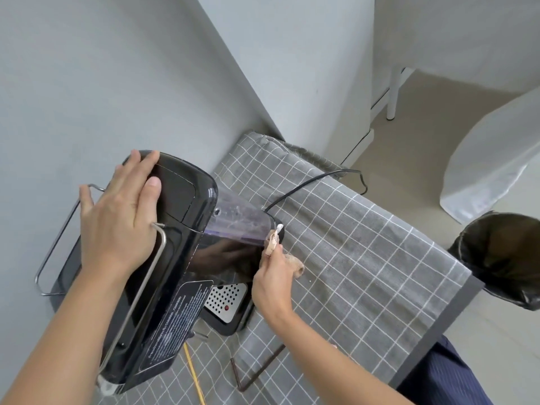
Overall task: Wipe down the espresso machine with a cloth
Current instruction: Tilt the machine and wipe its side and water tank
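The black espresso machine (175, 258) stands on a grey checked tablecloth (365, 258), seen from above. Its clear water tank (239, 223) shows at the back and its perforated drip tray (226, 299) at the bottom. My left hand (119, 211) rests flat on the machine's top, fingers spread straight over the lid and a metal rail (146, 276). My right hand (271, 285) grips a crumpled beige cloth (273, 244) and holds it against the machine's lower right side, beside the water tank.
A black power cord (312, 182) runs from the machine over the table's far edge. A black-lined bin (502, 255) stands right of the table. A yellow stick (194, 372) and a brown bent rod (257, 369) lie near the front. A grey wall is close on the left.
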`<state>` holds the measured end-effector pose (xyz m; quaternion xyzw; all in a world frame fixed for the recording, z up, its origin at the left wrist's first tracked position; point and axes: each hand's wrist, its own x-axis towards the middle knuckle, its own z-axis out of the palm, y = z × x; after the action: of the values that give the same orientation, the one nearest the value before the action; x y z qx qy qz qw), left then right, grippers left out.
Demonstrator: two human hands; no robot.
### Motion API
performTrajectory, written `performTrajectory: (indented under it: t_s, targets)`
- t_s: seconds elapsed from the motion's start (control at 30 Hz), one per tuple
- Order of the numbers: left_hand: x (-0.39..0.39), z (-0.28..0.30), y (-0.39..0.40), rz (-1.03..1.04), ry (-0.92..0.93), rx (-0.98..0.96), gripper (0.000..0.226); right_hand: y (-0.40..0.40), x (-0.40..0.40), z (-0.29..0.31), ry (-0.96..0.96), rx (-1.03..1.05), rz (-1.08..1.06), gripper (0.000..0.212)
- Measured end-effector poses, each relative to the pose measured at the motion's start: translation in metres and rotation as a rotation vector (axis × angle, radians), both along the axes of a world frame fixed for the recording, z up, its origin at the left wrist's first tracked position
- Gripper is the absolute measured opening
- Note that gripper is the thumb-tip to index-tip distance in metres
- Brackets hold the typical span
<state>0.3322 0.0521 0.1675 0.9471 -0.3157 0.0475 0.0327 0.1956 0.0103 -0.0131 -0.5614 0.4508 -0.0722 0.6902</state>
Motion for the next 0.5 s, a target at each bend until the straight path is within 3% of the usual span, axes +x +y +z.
performTrajectory:
  t_s: [0.13, 0.23, 0.33, 0.4, 0.5]
  targets:
    - [0.003, -0.001, 0.0, -0.002, -0.005, 0.011, 0.051, 0.009, -0.002, 0.068, -0.397, -0.023, -0.054, 0.057]
    - [0.003, -0.002, 0.002, 0.002, -0.004, 0.011, 0.049, -0.005, 0.009, 0.102, -0.543, -0.166, 0.026, 0.059]
    - [0.005, -0.003, 0.002, 0.012, -0.002, 0.014, 0.047, -0.028, 0.031, 0.08, -0.476, -0.244, -0.012, 0.069]
    - [0.007, -0.004, 0.003, 0.013, -0.005, 0.021, 0.046, -0.043, 0.039, 0.053, -0.366, -0.123, -0.015, 0.073]
    - [0.005, -0.003, 0.004, 0.011, -0.015, 0.028, 0.045, -0.051, 0.033, 0.019, -0.228, -0.08, 0.064, 0.054]
